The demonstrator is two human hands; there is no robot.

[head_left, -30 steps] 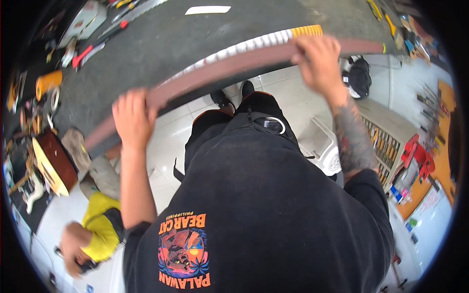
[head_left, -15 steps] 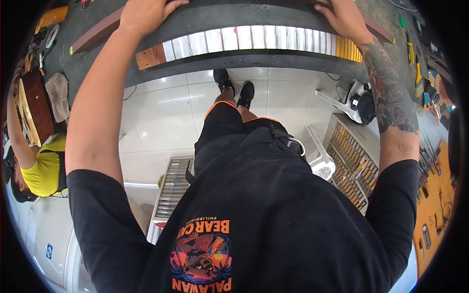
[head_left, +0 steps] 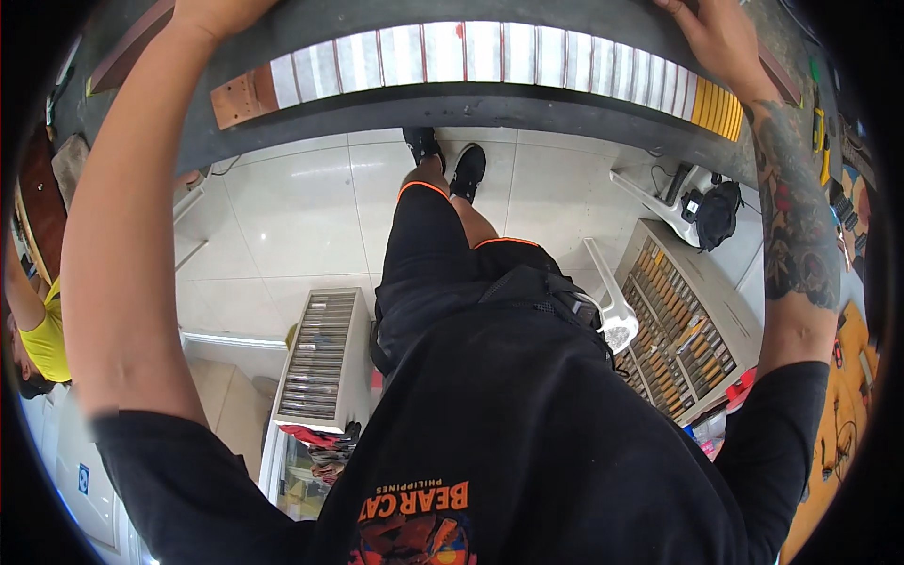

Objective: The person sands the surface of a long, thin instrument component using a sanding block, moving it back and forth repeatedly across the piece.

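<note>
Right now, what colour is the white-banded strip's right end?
The strip's right end is yellow, clearest in the head view.

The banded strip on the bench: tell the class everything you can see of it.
The banded strip lies lengthwise on the dark bench, along its near edge. Its left end is bare brown, wood-looking, with small holes; whitish sections split by thin dark lines follow, growing narrower towards yellow bands at the right. A red mark sits near the middle. Contact with the nearby right hand is unclear.
</note>
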